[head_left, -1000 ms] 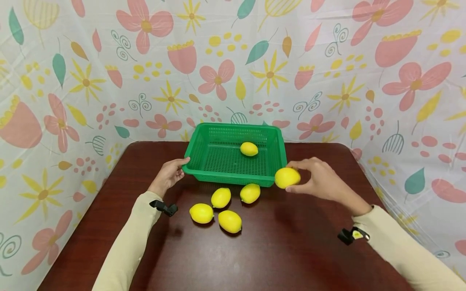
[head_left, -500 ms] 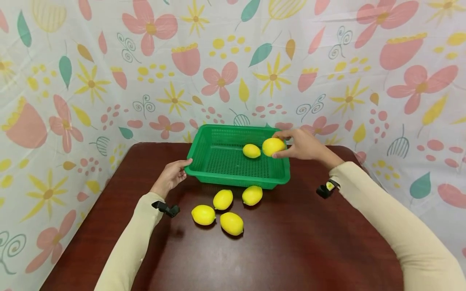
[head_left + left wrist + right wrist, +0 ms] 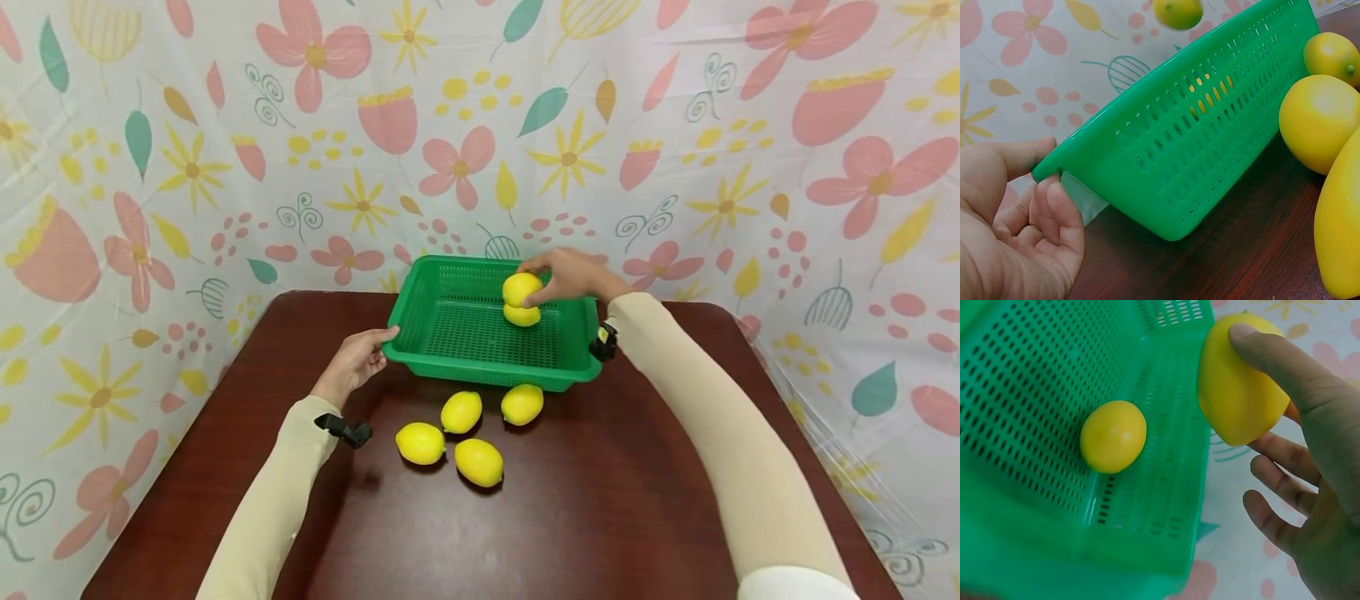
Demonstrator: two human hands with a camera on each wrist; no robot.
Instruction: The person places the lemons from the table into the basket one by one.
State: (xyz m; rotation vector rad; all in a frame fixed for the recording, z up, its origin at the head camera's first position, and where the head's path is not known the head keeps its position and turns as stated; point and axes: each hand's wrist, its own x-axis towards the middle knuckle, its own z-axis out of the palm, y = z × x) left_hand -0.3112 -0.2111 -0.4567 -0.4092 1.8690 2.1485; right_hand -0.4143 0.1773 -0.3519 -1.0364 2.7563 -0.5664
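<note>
- One lemon [image 3: 521, 287] is in the right hand [image 3: 572, 275], whose grip is narrow around it, thumb on one side and fingers on the other; the hand reaches in over the green basket [image 3: 480, 370].
- A second lemon [image 3: 521, 317] lies on the basket's floor, right of the middle and toward the back wall. The head view shows the held one partly covering it; the right wrist view shows the two apart.
- The left hand [image 3: 356, 362] holds the basket's rim at the near left corner, its grip closed with the thumb over the edge and fingers curled beneath.
- Four more lemons lie on the desk [image 3: 615, 492] in front of the basket: one [image 3: 522, 405] near its front wall toward the right, one [image 3: 461, 412] left of that, and two nearer the person, at left [image 3: 420, 443] and right [image 3: 479, 463].
- Both arms wear pale sleeves [image 3: 720, 425], with a small black device [image 3: 343, 429] at each wrist.
- Behind the desk hangs a white cloth [image 3: 495, 92] printed with flowers and leaves.
</note>
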